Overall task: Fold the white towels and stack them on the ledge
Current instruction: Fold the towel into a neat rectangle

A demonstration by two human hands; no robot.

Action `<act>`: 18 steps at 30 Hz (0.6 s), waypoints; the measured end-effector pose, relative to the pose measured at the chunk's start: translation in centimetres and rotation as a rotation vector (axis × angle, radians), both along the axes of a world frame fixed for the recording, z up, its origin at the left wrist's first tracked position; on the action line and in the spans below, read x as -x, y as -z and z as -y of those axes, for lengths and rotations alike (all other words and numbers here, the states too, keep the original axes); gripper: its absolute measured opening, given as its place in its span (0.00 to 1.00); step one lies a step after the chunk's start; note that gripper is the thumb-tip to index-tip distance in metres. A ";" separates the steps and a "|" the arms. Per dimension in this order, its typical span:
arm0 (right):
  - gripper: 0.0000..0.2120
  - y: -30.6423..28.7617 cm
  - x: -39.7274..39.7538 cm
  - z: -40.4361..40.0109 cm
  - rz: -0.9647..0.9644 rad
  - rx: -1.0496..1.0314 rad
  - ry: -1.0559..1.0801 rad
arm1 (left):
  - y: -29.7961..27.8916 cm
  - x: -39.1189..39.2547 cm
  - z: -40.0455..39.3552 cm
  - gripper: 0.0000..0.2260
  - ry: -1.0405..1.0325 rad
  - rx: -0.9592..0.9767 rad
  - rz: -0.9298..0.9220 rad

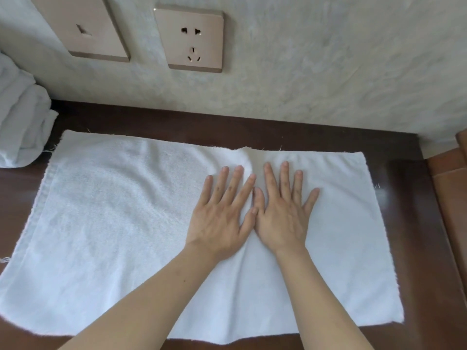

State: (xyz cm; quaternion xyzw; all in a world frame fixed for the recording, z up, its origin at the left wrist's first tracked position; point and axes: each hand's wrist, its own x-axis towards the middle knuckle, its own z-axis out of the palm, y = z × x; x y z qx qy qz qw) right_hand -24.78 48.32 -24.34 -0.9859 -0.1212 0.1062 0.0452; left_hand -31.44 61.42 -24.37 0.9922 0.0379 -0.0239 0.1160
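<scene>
A white towel lies spread flat across the dark wooden ledge. My left hand and my right hand rest palm down on it, side by side right of its middle, fingers spread and thumbs touching. A small ridge of cloth rises between the fingertips near the towel's far edge. Neither hand grips anything.
A heap of white towels sits at the left end of the ledge against the wall. Two beige wall plates hang above: a socket and a switch plate. A lighter wooden surface adjoins at the right.
</scene>
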 end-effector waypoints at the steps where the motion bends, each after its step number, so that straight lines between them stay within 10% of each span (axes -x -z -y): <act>1: 0.29 0.0 -0.2 0.3 -0.002 -0.002 -0.004 | 0.2 0.0 0.0 0.29 -0.003 0.004 -0.005; 18: 0.30 -1.1 -3.3 5.5 0.028 -0.116 0.076 | -0.3 -1.2 3.1 0.31 -0.012 0.012 -0.004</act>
